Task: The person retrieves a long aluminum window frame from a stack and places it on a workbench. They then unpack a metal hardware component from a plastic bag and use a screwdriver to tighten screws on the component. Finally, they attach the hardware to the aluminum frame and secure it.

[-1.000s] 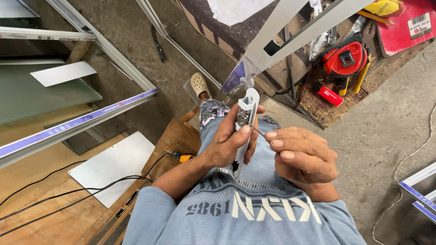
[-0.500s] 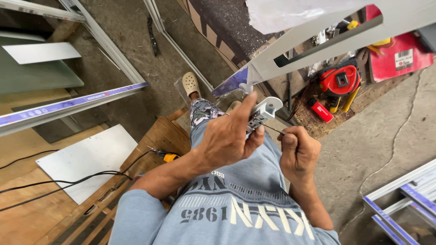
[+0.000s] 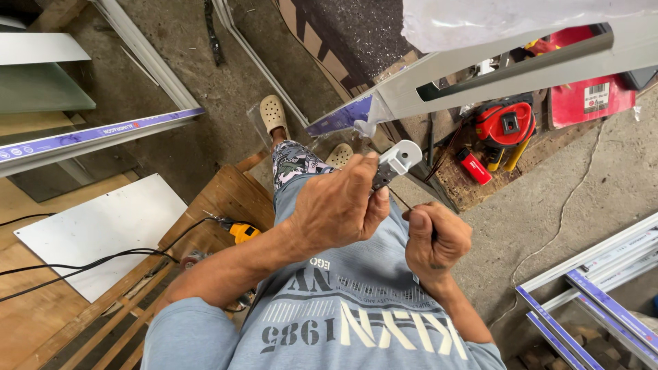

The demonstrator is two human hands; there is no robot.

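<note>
My left hand [image 3: 336, 205] grips a small white and grey metal fitting [image 3: 395, 161], held up in front of my chest. My right hand [image 3: 436, 240] is closed in a fist just to its right and holds a thin dark tool [image 3: 404, 203] whose tip points up toward the fitting. Both hands hover over my lap, above my light blue shirt and patterned shorts. My feet in beige clogs [image 3: 273, 114] rest on the concrete floor below.
A long grey aluminium profile [image 3: 493, 68] crosses the upper right. A red tape measure [image 3: 506, 123] and a red case [image 3: 589, 99] lie beyond it. A yellow power tool [image 3: 241, 233] with black cable sits on a wooden pallet at left. More profiles [image 3: 596, 288] lie at lower right.
The view has tilted and shifted. My right hand has drawn down and away from the fitting and closed into a fist on the thin tool, while my left hand keeps holding the fitting.
</note>
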